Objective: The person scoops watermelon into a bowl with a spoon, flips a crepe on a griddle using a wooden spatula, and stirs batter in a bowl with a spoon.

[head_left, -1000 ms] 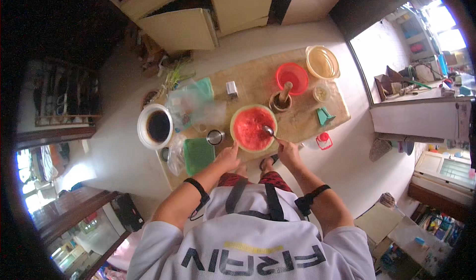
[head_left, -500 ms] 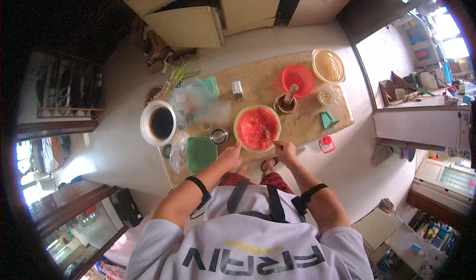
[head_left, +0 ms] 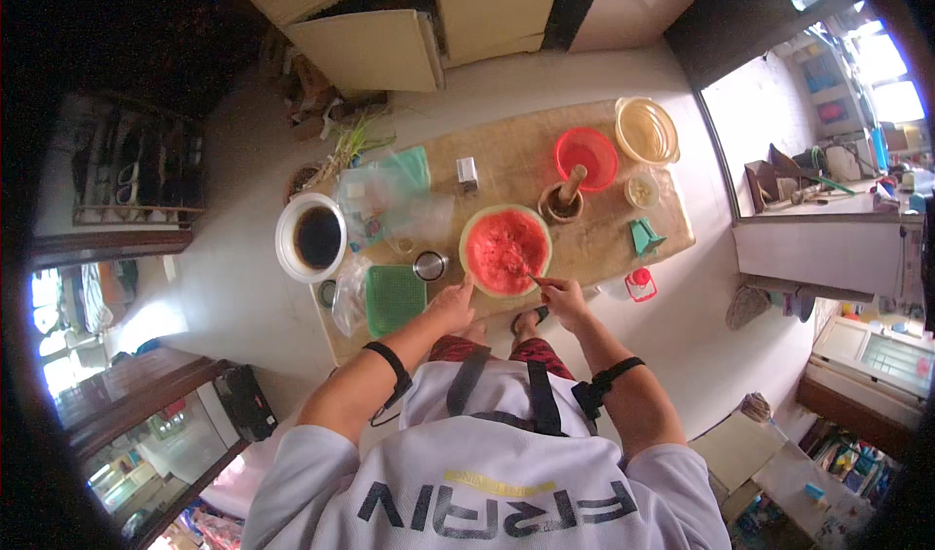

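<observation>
A pale yellow-green bowl (head_left: 548, 239), full of a soft, wet red mash (head_left: 504, 245), stands near the table's front edge. At its near left rim my left hand (head_left: 452, 306) holds on, thumb up along the side and fingers closed. My right hand (head_left: 562, 298) is closed around the handle of a thin metal utensil (head_left: 534, 277), at the bowl's near right. Its working end is sunk in the mash, so I cannot tell whether it is a fork or a spoon.
Right of the bowl stand a mortar with a wooden pestle (head_left: 575, 178), a red basin (head_left: 606, 151), a cream basket (head_left: 672, 141) and a small cup (head_left: 642, 193). Leftward are a metal lid (head_left: 430, 266), a green basket (head_left: 395, 302), plastic bags (head_left: 375, 199) and a white basin of dark liquid (head_left: 283, 242).
The utensil's metal end lay visible over the mash before and is now lower, dipped near the bowl's close right side. My left hand stays at the rim.
</observation>
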Action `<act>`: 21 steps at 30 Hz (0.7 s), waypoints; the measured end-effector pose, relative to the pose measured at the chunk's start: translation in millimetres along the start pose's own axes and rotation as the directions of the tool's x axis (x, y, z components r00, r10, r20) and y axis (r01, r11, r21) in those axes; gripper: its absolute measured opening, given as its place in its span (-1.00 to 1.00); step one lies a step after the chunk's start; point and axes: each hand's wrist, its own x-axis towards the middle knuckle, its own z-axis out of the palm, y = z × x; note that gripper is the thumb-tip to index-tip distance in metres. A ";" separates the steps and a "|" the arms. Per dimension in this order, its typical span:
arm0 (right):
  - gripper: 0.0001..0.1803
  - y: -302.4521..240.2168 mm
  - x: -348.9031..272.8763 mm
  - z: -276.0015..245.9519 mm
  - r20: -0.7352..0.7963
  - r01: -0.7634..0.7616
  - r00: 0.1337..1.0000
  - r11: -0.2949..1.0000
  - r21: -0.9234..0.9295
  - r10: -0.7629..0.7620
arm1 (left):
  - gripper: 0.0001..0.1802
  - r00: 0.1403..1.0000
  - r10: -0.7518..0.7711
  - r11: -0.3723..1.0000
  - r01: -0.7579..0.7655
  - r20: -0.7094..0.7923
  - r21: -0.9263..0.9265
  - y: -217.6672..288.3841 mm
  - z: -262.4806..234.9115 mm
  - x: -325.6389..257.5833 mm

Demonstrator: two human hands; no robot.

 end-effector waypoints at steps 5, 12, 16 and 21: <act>-0.74 -0.8 1.0 -2.8 0.023 0.012 1.000 0.991 0.134 -0.015 | -0.13 0.999 -0.028 1.000 0.029 0.043 -0.012 10.4 -6.8 2.2; -0.77 -77.1 -27.5 -19.0 0.117 0.261 0.965 0.920 -0.292 -0.237 | -0.09 0.997 -0.051 0.998 0.053 0.063 -0.016 -3.5 9.7 10.8; -0.76 -168.1 -77.8 -34.7 0.258 0.422 0.907 0.716 -0.556 -0.334 | -0.09 0.998 0.056 0.998 -0.056 -0.007 -0.001 -4.3 2.7 3.6; -0.77 -263.1 -155.0 -54.9 0.417 0.568 0.823 0.581 -0.583 -0.387 | -0.12 0.999 0.014 0.999 -0.015 0.037 0.030 3.3 3.0 5.2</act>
